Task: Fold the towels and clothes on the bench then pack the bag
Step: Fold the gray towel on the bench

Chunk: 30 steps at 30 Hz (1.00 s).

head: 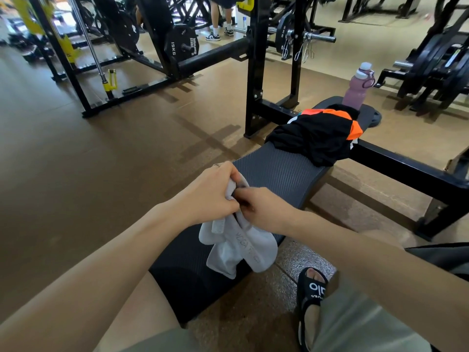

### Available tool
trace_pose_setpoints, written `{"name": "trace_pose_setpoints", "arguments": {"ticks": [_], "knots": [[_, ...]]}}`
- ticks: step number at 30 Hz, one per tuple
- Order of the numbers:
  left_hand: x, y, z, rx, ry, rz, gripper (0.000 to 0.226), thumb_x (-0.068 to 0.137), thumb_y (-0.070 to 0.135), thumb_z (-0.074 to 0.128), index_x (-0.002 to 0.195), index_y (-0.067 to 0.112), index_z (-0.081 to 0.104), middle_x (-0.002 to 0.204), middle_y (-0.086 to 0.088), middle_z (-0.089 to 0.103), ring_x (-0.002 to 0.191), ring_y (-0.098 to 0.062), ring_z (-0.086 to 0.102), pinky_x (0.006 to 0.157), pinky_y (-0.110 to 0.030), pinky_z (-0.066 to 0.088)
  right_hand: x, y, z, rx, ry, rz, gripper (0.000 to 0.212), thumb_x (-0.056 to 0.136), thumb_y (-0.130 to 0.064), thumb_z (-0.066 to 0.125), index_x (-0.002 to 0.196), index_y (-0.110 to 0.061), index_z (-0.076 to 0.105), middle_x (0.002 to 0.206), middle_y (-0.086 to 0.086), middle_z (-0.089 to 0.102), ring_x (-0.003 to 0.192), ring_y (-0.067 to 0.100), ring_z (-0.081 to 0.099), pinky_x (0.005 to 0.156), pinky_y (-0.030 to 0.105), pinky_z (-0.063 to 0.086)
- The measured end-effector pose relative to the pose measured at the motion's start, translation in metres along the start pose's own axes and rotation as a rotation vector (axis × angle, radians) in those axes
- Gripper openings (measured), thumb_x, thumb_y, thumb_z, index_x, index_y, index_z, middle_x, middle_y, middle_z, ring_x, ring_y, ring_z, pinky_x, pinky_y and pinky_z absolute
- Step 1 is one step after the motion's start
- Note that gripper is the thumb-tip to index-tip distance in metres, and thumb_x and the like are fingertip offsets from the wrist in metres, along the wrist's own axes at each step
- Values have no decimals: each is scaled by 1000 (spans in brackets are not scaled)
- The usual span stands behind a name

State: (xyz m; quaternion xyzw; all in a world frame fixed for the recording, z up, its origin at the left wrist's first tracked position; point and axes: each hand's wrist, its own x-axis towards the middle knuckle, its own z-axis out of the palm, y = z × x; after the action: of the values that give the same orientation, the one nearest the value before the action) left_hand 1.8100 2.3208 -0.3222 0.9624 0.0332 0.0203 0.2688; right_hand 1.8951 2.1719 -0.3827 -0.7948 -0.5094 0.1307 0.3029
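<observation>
Gripping a pale grey towel (238, 240) above the near end of a dark padded bench (276, 171), a person seated astride it is working the cloth with both hands. The left hand (210, 196) is curling its fingers over the bunched top edge of the towel, a ring showing on one finger, while the right hand (264, 212) is pinching the same bunched fabric just beside it — the two hands are touching. Below them the rest of the towel is hanging in loose folds and resting on the bench pad, faint lettering running along it. Farther along the bench, well apart from the towel, a crumpled heap of black and orange clothes (317, 138) is lying unfolded, one edge drooping over the side. A mauve water bottle (357, 90) is standing upright at the far end of the pad, just beyond the clothes. On the brown gym floor to the right, the person's foot is sitting in a black sandal (311, 295). Black weight racks are filling the background — one plate (181, 48) is reading 15 KG.
</observation>
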Motion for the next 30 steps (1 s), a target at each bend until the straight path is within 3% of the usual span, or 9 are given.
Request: {"name": "trace_pose_setpoints", "arguments": {"ticks": [5,9,13,17,20,23,25,28,30], "knots": [[-2,-6,2,99,-35,18,37,78,14,68,109,18,48,112,3,51,101,-13,49,75,-21,39,7,3,6,-720,-251,-70,28,103,-28,40,121,-17,58,115,4,58,85,23,59,50,29,31],[-7,-19,0,134,-43,2,37,82,12,65,114,16,48,113,6,45,99,-11,44,73,-14,36,9,8,-5,-844,-187,-82,32,101,-35,38,111,-17,63,105,6,60,76,27,58,54,32,37],[-10,-31,-1,195,-66,-14,36,83,13,61,115,17,46,113,6,43,97,-16,49,80,-27,41,0,14,-13,-947,-83,-193,22,95,-29,50,93,-16,68,97,7,58,43,18,25,41,29,16],[-11,-36,-1,274,-79,-10,32,86,14,58,114,17,44,113,5,42,89,-20,55,78,-36,49,-14,6,-27,-897,-15,-314,26,83,-26,67,59,-18,62,81,6,54,37,13,8,38,24,10],[-12,-38,-2,387,-69,36,24,87,10,53,110,13,45,108,2,42,74,-19,53,63,-32,45,-27,1,-35,-763,20,-373,37,96,-34,41,68,-18,59,87,1,52,37,15,24,37,27,23],[-15,-46,1,606,-74,151,23,83,7,56,104,12,48,98,4,41,64,-13,43,54,-21,32,-36,-7,-45,-559,98,-388,36,101,-36,42,73,-16,53,87,-2,49,46,14,32,42,24,29],[-19,-51,3,658,-47,187,26,76,5,62,100,13,52,91,3,46,63,-12,45,51,-22,37,-39,-6,-51,-577,92,-396,34,102,-38,41,77,-17,52,90,-1,48,50,12,32,42,26,35],[-22,-53,1,645,-67,216,34,83,2,61,113,16,54,102,3,50,79,-15,55,63,-28,52,-41,8,-62,-784,42,-380,37,100,-41,38,80,-17,58,96,3,47,58,15,44,40,30,41],[-21,-51,-1,650,-78,230,38,90,5,57,124,19,50,112,3,49,91,-15,53,74,-28,51,-40,21,-69,-886,8,-343,25,97,-34,54,80,-18,61,96,4,47,63,18,48,41,32,45]]}}
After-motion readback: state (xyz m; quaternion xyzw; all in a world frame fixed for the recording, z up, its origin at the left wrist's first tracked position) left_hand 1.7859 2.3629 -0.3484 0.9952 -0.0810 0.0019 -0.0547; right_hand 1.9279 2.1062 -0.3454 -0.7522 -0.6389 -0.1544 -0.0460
